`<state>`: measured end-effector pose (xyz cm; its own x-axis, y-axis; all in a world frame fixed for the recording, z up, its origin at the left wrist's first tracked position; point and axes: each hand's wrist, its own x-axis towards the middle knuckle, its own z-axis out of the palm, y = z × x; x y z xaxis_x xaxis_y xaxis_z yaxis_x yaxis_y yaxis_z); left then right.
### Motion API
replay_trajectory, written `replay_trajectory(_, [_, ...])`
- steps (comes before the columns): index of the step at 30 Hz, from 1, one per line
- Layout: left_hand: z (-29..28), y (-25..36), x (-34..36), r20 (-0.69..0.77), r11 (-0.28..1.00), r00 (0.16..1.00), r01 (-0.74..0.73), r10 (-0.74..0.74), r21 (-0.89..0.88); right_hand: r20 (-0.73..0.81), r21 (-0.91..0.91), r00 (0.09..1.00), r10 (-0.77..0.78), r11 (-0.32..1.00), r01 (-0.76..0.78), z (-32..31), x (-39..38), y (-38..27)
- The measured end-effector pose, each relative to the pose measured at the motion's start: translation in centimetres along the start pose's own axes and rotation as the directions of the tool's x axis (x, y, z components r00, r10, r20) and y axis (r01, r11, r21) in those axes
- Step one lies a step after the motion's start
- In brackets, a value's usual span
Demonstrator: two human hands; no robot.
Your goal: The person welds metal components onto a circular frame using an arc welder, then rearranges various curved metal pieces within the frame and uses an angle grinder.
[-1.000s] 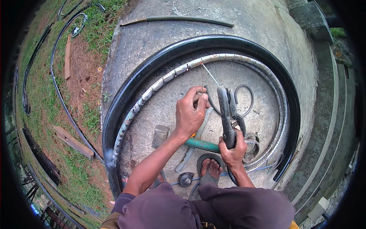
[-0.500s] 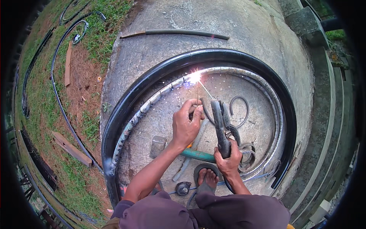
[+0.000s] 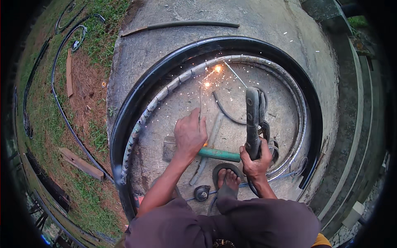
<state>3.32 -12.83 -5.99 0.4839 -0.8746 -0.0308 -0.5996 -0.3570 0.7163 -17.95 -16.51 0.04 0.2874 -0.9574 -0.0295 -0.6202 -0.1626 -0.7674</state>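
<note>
- A pale notched hoop [image 3: 186, 75] is lying near the middle of the concrete slab [image 3: 269, 25], between its left and right edges.
- Two orange clusters of sparks [image 3: 218, 68] are glowing just inside the hoop's far side, and smaller white flecks are scattering around them.
- A slim white rod [image 3: 235, 75] is slanting from a dark clamp-like holder [image 3: 252, 118] toward the hoop's far side; the view is not showing clearly whether its tip is touching.
- The right hand [image 3: 256, 160] is holding the holder, its grip wrapping fully around the handle.
- The left hand [image 3: 189, 134] is holding a thin wire [image 3: 200, 99], which is pointing toward the sparks; its grip is pinching nearly closed, some fingertips hiding behind the hand.
- A green-handled hammer [image 3: 219, 154] is lying inside the hoop, crossing a pale strip [image 3: 217, 126].
- A black tube [image 3: 231, 40] is curving around the hoop's outside.
- A dark bar [image 3: 192, 24] is lying beyond the tube, reaching toward the slab's left edge.
- Grass [image 3: 105, 29] is bordering that edge.
</note>
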Motion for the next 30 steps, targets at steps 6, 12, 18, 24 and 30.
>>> replay_trajectory(6, [-1.9,0.3,-0.8,-0.138,0.936,0.966,-0.167,0.217,0.309,0.079,0.039,0.993,0.083,0.996,-0.086,1.1,-1.9,-1.5])
replay_trajectory(12, [-3.5,2.2,-5.5,-0.017,0.957,0.961,-0.276,0.276,-0.091,0.065,0.075,0.998,0.015,0.997,-0.020,1.6,-3.1,-3.9])
replay_trajectory(18, [-1.7,3.1,-9.9,0.078,0.885,0.904,-0.391,0.421,-0.252,0.006,0.093,1.000,-0.016,0.996,0.015,0.8,-4.4,-5.6])
replay_trajectory(24, [1.5,6.9,-11.8,0.186,0.761,0.776,-0.488,0.602,-0.427,-0.147,-0.054,0.989,-0.032,0.998,0.024,-5.4,-7.4,-6.3])
replay_trajectory(30, [4.4,9.0,-12.7,0.317,0.746,0.711,-0.434,0.627,-0.505,-0.370,-0.031,0.927,0.063,0.996,-0.081,-9.2,-11.3,-6.3])
